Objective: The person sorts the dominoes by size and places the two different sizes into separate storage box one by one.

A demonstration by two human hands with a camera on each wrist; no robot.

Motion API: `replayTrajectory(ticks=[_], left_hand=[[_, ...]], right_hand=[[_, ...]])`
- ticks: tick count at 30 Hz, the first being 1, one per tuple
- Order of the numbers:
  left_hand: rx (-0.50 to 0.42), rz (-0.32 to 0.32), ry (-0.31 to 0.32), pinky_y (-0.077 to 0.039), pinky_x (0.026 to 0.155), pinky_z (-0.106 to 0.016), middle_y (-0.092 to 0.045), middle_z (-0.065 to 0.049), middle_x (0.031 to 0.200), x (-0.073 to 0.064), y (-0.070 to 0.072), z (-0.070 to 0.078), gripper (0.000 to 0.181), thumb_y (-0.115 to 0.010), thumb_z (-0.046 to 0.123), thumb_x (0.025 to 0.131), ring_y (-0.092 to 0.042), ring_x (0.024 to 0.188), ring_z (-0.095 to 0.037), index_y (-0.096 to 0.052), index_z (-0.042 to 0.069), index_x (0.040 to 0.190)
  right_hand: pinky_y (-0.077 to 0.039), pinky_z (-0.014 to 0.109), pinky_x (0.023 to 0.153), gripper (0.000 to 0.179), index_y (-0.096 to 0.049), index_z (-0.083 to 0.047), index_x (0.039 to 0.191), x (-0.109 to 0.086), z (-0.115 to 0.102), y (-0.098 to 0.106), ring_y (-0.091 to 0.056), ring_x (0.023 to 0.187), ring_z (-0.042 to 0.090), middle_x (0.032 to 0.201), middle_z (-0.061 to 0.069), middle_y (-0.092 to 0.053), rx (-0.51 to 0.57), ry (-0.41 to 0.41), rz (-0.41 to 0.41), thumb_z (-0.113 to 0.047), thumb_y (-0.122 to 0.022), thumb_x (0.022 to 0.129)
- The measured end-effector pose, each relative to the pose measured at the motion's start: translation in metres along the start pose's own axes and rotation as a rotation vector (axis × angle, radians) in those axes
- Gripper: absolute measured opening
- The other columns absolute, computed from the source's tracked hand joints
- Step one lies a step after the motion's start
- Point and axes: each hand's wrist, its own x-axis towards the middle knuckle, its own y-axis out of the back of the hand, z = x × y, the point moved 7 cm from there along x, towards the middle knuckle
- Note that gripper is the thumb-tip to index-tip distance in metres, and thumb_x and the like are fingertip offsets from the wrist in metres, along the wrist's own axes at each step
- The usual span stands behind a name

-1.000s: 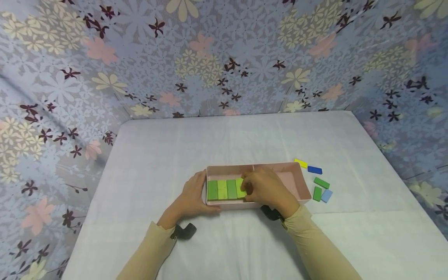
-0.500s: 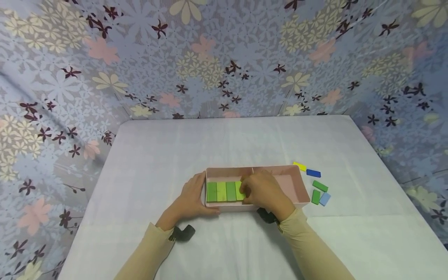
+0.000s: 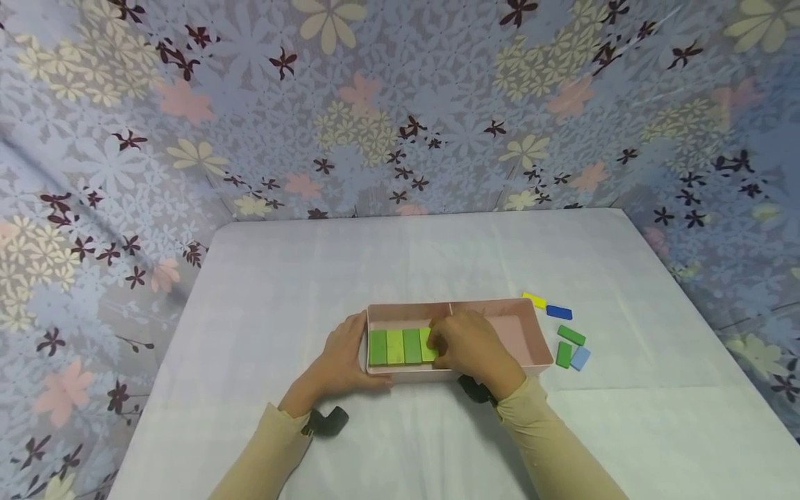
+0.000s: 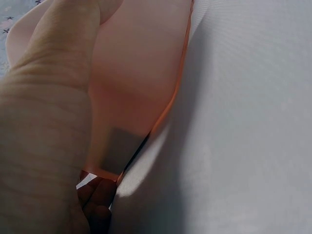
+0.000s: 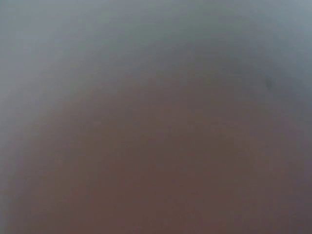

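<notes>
A long pink box stands on the table, a divider near its middle. In its left compartment several blocks stand side by side, starting with a green block, then a yellow-green block and another green block. My right hand reaches into the box with curled fingers and pinches the rightmost yellow-green block, which it partly hides. My left hand rests against the box's left end, fingers along the end wall and thumb along the near wall. The right wrist view is only a blur.
Right of the box lie a yellow block, a dark blue block, two green blocks and a light blue block. A white cloth covers the table; a flowered curtain hangs behind it.
The whole scene sits slightly lower in the head view. Both hands keep their places at the box, the right one staying at the rightmost yellow-green block.
</notes>
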Motion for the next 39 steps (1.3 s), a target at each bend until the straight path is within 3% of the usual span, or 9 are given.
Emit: replayTrajectory(ticks=[8,15,19,22,25,28,33,39], left_hand=[[0.006,0.003,0.008,-0.025,0.107,-0.044,-0.027,0.005,0.143,-0.002,0.001,0.002,0.127,-0.071,0.073,0.050,-0.026,0.130,-0.016,-0.005,0.025,0.148],[0.010,0.014,-0.012,-0.024,0.107,-0.044,-0.026,0.006,0.143,0.000,0.002,0.002,0.127,-0.071,0.073,0.050,-0.026,0.129,-0.015,-0.004,0.027,0.148],[0.018,0.021,-0.037,-0.025,0.106,-0.046,-0.029,0.003,0.142,0.000,0.003,0.004,0.127,-0.070,0.074,0.051,-0.028,0.128,-0.017,-0.005,0.024,0.148],[0.001,0.015,-0.029,-0.025,0.106,-0.046,-0.029,0.001,0.143,-0.001,0.002,0.004,0.128,-0.070,0.074,0.050,-0.028,0.128,-0.017,-0.005,0.022,0.148],[-0.008,0.011,-0.015,-0.024,0.106,-0.045,-0.029,0.002,0.143,-0.001,0.002,0.004,0.129,-0.072,0.072,0.050,-0.027,0.129,-0.017,-0.006,0.021,0.148],[0.000,0.007,-0.008,-0.024,0.107,-0.044,-0.029,0.003,0.143,-0.002,0.002,0.004,0.129,-0.072,0.073,0.050,-0.027,0.128,-0.015,-0.006,0.022,0.148],[-0.002,0.006,-0.006,-0.024,0.107,-0.044,-0.029,0.004,0.142,-0.002,0.001,0.004,0.129,-0.071,0.073,0.050,-0.027,0.128,-0.015,-0.006,0.022,0.148],[0.000,0.007,-0.015,-0.024,0.106,-0.044,-0.029,0.004,0.142,-0.001,0.001,0.004,0.128,-0.072,0.073,0.050,-0.027,0.129,-0.014,-0.006,0.023,0.148]], right_hand=[[-0.039,0.028,0.072,0.030,-0.072,-0.024,0.078,-0.001,-0.001,0.002,-0.049,0.068,0.005,0.080,-0.014,-0.063,0.016,0.004,-0.001,-0.029,-0.086,0.052],[-0.037,0.026,0.066,0.032,-0.071,-0.024,0.082,-0.001,0.001,0.004,-0.045,0.062,0.003,0.066,-0.015,-0.058,0.039,0.011,-0.003,-0.033,-0.085,0.055],[-0.035,0.025,0.063,0.022,-0.070,-0.022,0.089,-0.002,0.003,0.007,-0.040,0.053,0.004,0.062,-0.014,-0.056,0.023,0.006,0.054,-0.029,-0.073,0.068],[-0.035,0.027,0.066,0.022,-0.068,-0.021,0.095,-0.003,0.004,0.013,-0.037,0.048,0.003,0.066,-0.015,-0.059,0.013,0.003,0.146,-0.024,-0.061,0.074],[-0.032,0.028,0.070,0.021,-0.066,-0.020,0.096,-0.006,0.004,0.024,-0.039,0.048,0.001,0.069,-0.017,-0.060,0.062,0.012,0.260,-0.023,-0.058,0.076],[-0.028,0.029,0.068,0.016,-0.064,-0.020,0.093,-0.011,0.005,0.034,-0.041,0.054,0.002,0.066,-0.016,-0.051,0.127,0.026,0.340,-0.025,-0.060,0.079],[-0.033,0.029,0.068,0.013,-0.061,-0.018,0.091,-0.020,0.012,0.039,-0.050,0.068,0.008,0.077,-0.009,-0.051,0.133,0.002,0.349,-0.026,-0.061,0.081],[-0.044,0.025,0.060,0.015,-0.063,-0.015,0.091,-0.032,0.027,0.041,-0.055,0.068,0.013,0.089,-0.006,-0.060,0.145,-0.050,0.352,-0.024,-0.062,0.078]])
